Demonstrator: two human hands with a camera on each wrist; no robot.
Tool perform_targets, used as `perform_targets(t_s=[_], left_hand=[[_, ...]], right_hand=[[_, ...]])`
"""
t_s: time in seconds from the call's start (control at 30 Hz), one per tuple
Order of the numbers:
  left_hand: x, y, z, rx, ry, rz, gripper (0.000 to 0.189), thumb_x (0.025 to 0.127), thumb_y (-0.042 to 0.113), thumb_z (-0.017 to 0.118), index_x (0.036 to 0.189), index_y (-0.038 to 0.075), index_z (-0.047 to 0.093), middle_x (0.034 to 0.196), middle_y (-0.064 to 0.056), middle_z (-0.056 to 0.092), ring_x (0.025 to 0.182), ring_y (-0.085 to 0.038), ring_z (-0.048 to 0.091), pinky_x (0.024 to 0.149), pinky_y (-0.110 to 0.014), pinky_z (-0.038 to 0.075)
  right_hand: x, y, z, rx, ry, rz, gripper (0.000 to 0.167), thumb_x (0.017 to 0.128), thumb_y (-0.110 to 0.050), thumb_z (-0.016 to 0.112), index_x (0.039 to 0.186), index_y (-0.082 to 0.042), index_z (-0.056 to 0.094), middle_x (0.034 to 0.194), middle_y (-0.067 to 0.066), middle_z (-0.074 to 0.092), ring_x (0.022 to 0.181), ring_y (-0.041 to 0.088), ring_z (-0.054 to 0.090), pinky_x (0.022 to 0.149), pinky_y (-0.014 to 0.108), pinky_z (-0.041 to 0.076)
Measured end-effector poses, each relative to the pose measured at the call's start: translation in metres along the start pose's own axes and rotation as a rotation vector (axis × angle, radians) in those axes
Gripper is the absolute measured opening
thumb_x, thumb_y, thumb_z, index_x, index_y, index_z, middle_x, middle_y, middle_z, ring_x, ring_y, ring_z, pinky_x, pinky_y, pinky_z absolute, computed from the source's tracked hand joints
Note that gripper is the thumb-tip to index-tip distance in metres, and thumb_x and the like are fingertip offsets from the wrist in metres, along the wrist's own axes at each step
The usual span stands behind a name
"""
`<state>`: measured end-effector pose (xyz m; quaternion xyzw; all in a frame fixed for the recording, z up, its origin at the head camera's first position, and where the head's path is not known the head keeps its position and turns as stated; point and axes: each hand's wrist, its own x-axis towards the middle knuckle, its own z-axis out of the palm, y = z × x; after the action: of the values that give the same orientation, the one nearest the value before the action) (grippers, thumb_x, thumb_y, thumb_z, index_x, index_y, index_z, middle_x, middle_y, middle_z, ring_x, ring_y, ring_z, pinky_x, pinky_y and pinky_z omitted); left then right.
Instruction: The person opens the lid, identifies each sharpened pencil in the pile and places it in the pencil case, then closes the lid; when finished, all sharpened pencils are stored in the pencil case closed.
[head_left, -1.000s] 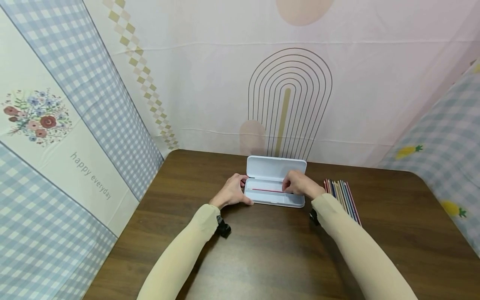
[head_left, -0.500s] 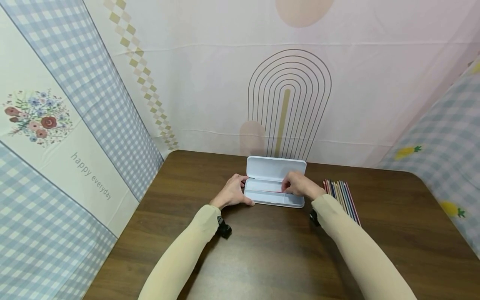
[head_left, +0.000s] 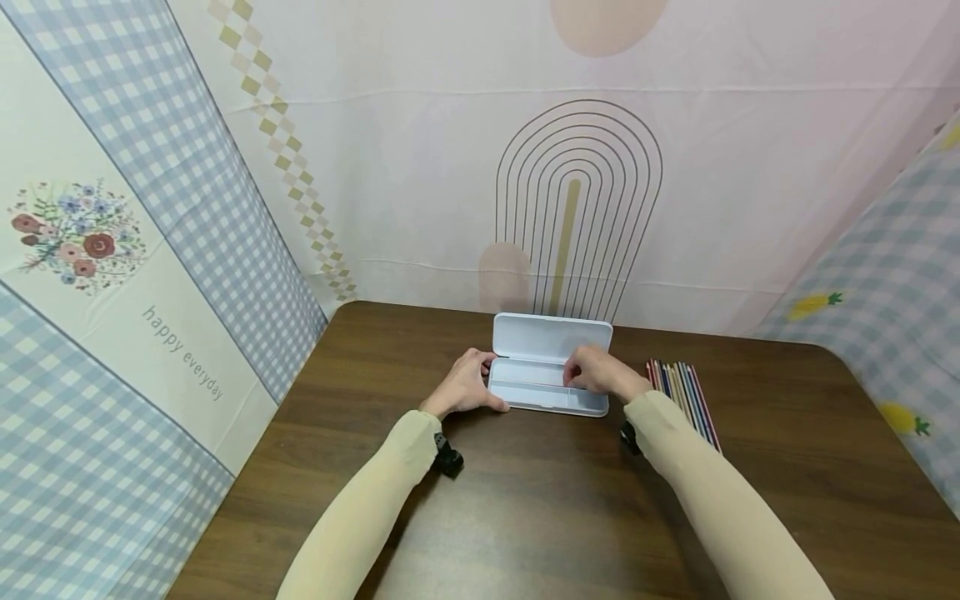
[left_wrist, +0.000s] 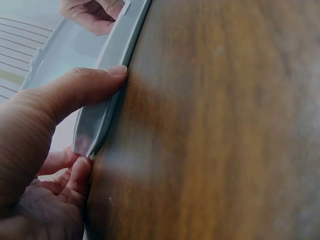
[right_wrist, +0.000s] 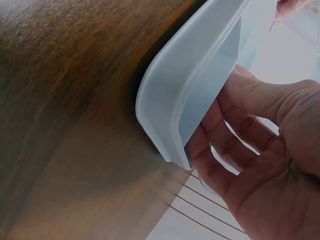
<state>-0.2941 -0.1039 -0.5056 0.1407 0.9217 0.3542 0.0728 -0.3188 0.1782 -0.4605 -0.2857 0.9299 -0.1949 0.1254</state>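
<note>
A pale blue-white pencil case lies on the table with its lid raised at the back. My left hand grips the case's left end; in the left wrist view its thumb presses the front wall and the other fingers curl at the end. Inside the right part of the case, my right hand keeps thumb and fingertips together in a pinch, low behind the divider. The red pencil at those fingertips is hidden now. Several colored pencils lie side by side just right of the case, partly behind the right sleeve.
The brown wooden table ends at a patterned cloth close behind the raised lid. Checked cloths hang at the left and right sides. Each wrist wears a small black camera.
The red pencil, seen lying level from the right fingertips a second ago, has sunk behind the divider out of sight. Both hands stay almost where they were.
</note>
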Motion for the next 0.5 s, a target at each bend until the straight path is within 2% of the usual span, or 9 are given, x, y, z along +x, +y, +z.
perform_targets(t_s=[0.27,0.5], left_hand=[[0.000,0.001,0.000,-0.005,0.001,0.001,0.096,0.067,0.028,0.104,0.149,0.003,0.061,0.130,-0.013,0.060,0.117,-0.024,0.059,0.105,-0.038,0.052],[0.000,-0.001,0.001,-0.009,-0.005,-0.006,0.096,0.068,0.029,0.104,0.150,0.003,0.060,0.132,-0.013,0.060,0.118,-0.024,0.059,0.106,-0.038,0.053]], right_hand=[[-0.009,-0.002,-0.003,0.014,0.032,0.024,0.015,0.099,0.000,0.072,0.087,-0.003,0.080,0.085,0.007,0.075,0.078,0.016,0.059,0.073,0.030,0.051],[-0.022,-0.001,-0.002,0.022,0.137,-0.015,0.010,0.098,0.001,0.071,0.096,0.000,0.082,0.093,0.013,0.080,0.084,0.019,0.067,0.080,0.045,0.060]])
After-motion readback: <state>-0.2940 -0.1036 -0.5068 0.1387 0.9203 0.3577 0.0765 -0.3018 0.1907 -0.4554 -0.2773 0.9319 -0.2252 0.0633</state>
